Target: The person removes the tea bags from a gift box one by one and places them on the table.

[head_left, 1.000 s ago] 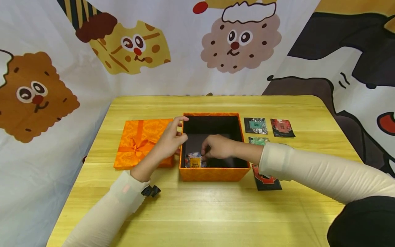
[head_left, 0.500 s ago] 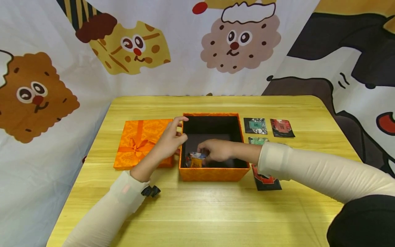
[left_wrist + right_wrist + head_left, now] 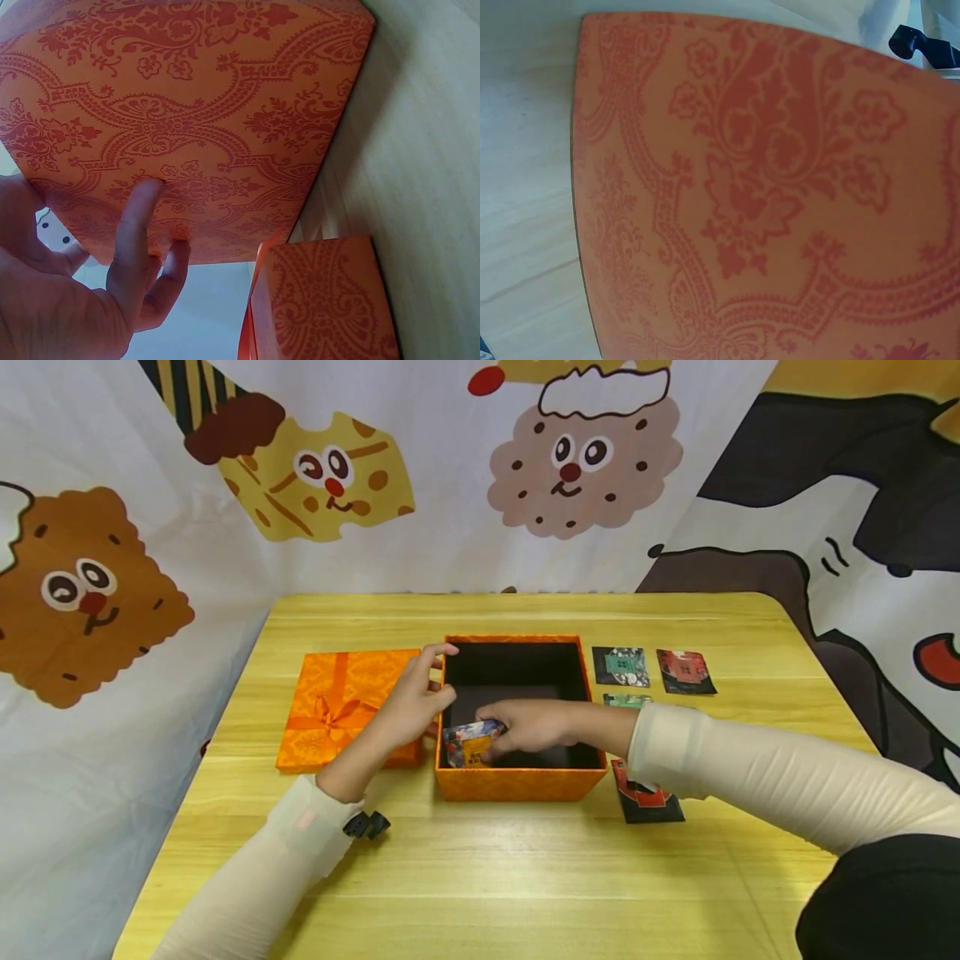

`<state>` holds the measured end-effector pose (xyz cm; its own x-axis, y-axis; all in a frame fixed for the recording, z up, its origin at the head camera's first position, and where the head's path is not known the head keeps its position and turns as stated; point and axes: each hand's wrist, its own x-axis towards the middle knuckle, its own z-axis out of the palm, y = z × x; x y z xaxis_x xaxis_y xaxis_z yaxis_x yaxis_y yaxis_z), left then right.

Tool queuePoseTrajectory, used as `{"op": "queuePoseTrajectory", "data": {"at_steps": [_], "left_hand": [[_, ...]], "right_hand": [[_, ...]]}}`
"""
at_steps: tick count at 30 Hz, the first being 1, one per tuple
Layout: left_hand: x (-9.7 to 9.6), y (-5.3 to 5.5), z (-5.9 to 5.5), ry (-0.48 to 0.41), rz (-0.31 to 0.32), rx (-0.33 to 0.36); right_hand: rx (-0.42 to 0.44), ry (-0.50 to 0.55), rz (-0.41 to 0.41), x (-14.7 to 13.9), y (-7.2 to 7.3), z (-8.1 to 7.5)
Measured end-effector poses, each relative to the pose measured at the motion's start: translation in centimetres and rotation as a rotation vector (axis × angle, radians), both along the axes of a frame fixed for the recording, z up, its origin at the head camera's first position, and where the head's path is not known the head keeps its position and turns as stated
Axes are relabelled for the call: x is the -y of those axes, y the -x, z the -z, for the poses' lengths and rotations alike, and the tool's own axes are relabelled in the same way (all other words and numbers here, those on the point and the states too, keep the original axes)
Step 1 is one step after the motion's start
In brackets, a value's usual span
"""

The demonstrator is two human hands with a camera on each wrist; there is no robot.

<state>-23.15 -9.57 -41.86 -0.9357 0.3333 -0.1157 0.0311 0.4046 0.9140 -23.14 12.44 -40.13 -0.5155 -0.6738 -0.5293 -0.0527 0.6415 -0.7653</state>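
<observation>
An orange patterned gift box (image 3: 521, 785) with a dark inside stands uncovered mid-table. My left hand (image 3: 411, 702) holds its left wall, thumb and index finger over the rim; in the left wrist view, other fingers (image 3: 135, 225) touch the outer wall. Inside the box, my right hand (image 3: 528, 724) pinches a small flat sachet (image 3: 472, 750) with a yellow label, tilted up near the front left corner. The right fingertips are partly hidden behind the sachet. In the right wrist view the box wall (image 3: 780, 187) fills most of the picture and the hand is out of sight.
Left of the box lies its orange lid (image 3: 352, 672) with a ribbon bow. Several sachets lie to the right, including a teal-labelled one (image 3: 621, 666), a red one (image 3: 686, 671) and a black-and-red one (image 3: 651, 806). My right forearm partly covers others. A printed cloth hangs behind the table.
Inside the box, my right hand has shifted slightly left and lifted the sachet's edge, so it now tilts up between the fingers. My left hand stays at the rim.
</observation>
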Motion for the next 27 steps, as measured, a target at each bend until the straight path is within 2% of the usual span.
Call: {"op": "queuePoseTrajectory", "data": {"at_steps": [5,8,13,20,27], "left_hand": [[0.0,0.0,0.0,-0.004,-0.004,-0.001],[0.0,0.0,0.0,-0.008,-0.004,0.0],[0.0,0.0,0.1,-0.002,-0.006,0.001],[-0.1,-0.1,0.1,0.008,-0.009,0.009],[-0.2,-0.1,0.0,0.001,-0.017,0.028]], "right_hand": [[0.114,0.087,0.049,-0.1,-0.1,-0.1],[0.143,0.142,0.092,-0.2,0.0,-0.3],[0.075,0.172,0.162,-0.6,-0.1,-0.7],[-0.076,0.124,0.184,-1.6,-0.2,-2.1],[-0.122,0.146,0.255,-3.1,-0.2,-3.9]]}}
